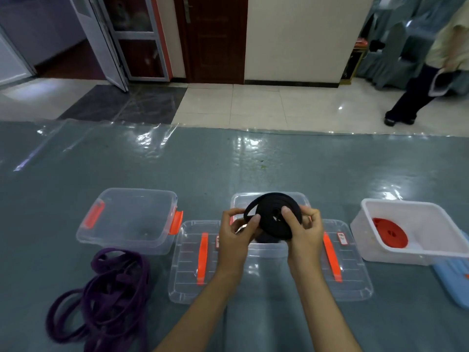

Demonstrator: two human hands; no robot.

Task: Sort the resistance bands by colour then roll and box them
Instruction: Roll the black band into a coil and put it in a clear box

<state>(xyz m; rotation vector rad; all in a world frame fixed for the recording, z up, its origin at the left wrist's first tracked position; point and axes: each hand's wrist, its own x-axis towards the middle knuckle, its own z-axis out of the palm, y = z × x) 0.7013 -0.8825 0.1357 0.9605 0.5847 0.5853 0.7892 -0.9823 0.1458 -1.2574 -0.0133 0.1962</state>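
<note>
One black band roll (274, 217) is gripped by both hands above the middle clear box (269, 250). The left hand (236, 232) is curled round the roll's 9 o'clock edge, thumb laid on its face; the right hand (303, 231) is curled round the 3 o'clock edge, thumb pressed near the centre. The roll is tilted, its flat face turned toward the camera, with one loose loop lifted at 10 o'clock.

Clear boxes, counted: two. One is under the hands; the other (127, 222), with orange latches, is set at 9 o'clock from the roll.

Clear lids with orange handles, counted: two. One (187, 265) is laid flat at 8 o'clock, just beside the middle box; the other (350, 270) is laid at 4 o'clock on the opposite side.

White tub (411, 232), counted: one, at 3 o'clock, with one red roll (389, 232) lying inside. A blue lid (454, 283) is partly seen under its near corner.

Purple bands (106, 298): one loose tangle at 7 o'clock on the grey table (253, 161); the number of bands cannot be told.

One person (431, 72) is seen standing on the tiled floor at 2 o'clock, well apart.
</note>
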